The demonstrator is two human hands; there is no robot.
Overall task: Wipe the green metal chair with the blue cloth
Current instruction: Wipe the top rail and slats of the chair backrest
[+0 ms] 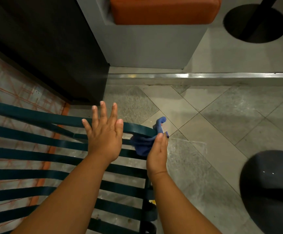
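While bracing the green metal chair [35, 146] with a flat, open-fingered left hand [104, 141], the right hand [157, 154] is gripping the blue cloth [144, 144], wrapping it around the chair's corner.

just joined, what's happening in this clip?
A person is wiping a green chair with a blue cloth. The right hand grips the cloth, bunched around the curved corner of the chair's frame. The left hand is open with its fingers spread, over the top rail beside it; contact is unclear. The slats lie nearer the camera.
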